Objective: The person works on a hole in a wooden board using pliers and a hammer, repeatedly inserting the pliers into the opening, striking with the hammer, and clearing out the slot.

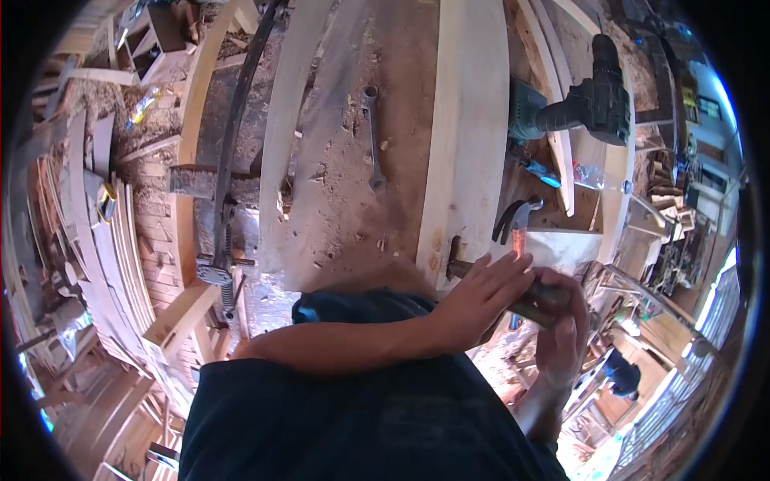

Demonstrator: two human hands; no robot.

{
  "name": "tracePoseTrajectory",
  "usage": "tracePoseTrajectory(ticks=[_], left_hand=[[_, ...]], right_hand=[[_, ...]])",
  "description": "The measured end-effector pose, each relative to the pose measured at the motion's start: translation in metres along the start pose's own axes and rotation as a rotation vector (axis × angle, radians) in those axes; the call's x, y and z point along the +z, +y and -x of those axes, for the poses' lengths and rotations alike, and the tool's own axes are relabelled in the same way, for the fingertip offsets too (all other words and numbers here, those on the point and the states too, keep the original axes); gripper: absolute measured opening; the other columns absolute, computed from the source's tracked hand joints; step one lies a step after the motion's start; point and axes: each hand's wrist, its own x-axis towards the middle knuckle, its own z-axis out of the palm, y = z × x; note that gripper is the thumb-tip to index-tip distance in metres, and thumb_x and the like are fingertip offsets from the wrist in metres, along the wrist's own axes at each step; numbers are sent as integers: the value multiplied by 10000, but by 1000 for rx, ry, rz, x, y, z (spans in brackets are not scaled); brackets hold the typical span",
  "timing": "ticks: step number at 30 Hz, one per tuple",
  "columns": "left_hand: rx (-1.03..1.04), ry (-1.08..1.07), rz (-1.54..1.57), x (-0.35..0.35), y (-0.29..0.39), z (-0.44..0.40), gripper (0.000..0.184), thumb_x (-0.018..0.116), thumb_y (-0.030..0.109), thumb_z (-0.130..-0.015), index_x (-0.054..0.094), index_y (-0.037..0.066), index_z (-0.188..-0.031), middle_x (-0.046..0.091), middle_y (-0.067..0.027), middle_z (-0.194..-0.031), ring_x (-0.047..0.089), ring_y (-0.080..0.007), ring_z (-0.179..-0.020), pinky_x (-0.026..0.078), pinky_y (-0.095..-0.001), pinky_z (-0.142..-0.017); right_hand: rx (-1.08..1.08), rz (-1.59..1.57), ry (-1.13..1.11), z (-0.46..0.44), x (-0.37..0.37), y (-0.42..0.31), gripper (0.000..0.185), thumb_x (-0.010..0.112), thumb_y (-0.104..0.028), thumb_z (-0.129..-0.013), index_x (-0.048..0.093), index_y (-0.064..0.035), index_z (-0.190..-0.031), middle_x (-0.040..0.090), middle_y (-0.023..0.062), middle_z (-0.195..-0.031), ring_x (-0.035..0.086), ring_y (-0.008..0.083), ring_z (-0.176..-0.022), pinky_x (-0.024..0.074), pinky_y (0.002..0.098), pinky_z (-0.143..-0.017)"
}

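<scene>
My left hand [485, 297] reaches across my body, its fingers stretched out flat over a dark greenish object [529, 310]. My right hand [565, 317] curls round the far side of that object; its exact shape is partly hidden. A dark piece [459, 268] shows between my left hand and a pale board [468, 144], beside a slot [455, 244] in the board's near end. Just beyond my fingers lies a hammer [525, 210] with an orange handle, partly covered by my left hand.
A wrench [373, 144] lies on the dusty bench [345, 176]. To the right are a cordless drill [601, 104] and a blue-handled tool [544, 173]. A metal clamp [216, 268] stands at the left. Another person [622, 373] is at the lower right.
</scene>
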Motion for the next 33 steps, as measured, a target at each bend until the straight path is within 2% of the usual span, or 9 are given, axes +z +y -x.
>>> tracePoseTrajectory(ticks=[5,13,16,17,20,21,24,27,33], left_hand=[[60,-20,12,7,-2,7,719,649,25,-823,409,47,-1500,348,-187,-1596,321,-385,-1484,247,-596,-1182],[147,-50,-63,2,1,16,510,631,94,-859,524,23,-1353,373,-190,-1575,338,-372,-1468,268,-592,-1175],[90,-150,-58,3,3,11,491,618,100,-869,527,20,-1344,362,-198,-1577,328,-360,-1475,262,-586,-1180],[83,-49,-69,3,4,3,492,617,104,-865,527,7,-1339,509,-219,-1440,484,-363,-1355,388,-530,-1106],[-193,-326,-36,-11,18,-36,601,689,93,-831,478,-17,-1384,602,-193,-1330,603,-379,-1190,474,-470,-1011],[-41,-187,-42,6,5,-34,514,698,89,-820,534,-4,-1298,674,-165,-1126,661,-367,-1000,525,-456,-881],[-37,-567,-22,0,-4,-50,434,702,81,-807,570,9,-1214,670,-169,-1086,658,-358,-1001,538,-457,-848],[64,-503,49,-8,-9,-45,365,709,90,-803,601,30,-1147,666,-145,-966,676,-345,-958,551,-457,-804],[49,-604,-106,5,-17,-44,226,649,119,-856,606,33,-1060,667,-102,-887,685,-317,-911,559,-442,-782]], right_hand=[[13,-33,10,2,-25,12,438,566,-321,-1023,637,101,-1118,647,223,-1209,698,276,-1025,600,386,-882],[-215,492,-26,11,-41,17,458,574,-332,-1020,676,114,-1041,738,224,-1007,748,292,-852,622,366,-777],[-93,258,101,16,-41,26,441,542,-318,-1037,682,100,-1015,735,211,-1026,732,276,-950,600,349,-824],[-33,317,141,15,-41,24,417,545,-303,-1037,684,89,-1016,735,201,-1019,728,268,-943,591,347,-823],[126,588,195,17,-41,7,343,551,-258,-1031,689,56,-1024,731,179,-991,715,259,-900,560,349,-806],[158,749,166,18,-39,-4,318,553,-243,-1026,690,44,-1032,725,176,-976,709,266,-870,547,357,-789],[89,1050,62,18,-33,-14,279,536,-215,-1014,694,12,-1053,698,188,-931,682,307,-819,503,395,-751],[236,1039,-142,11,-21,-41,313,506,-236,-1028,689,4,-1112,702,186,-998,678,291,-911,508,420,-828],[325,959,-178,25,-29,-38,457,728,-346,-865,588,24,-1094,693,237,-978,688,386,-827,527,447,-726]])
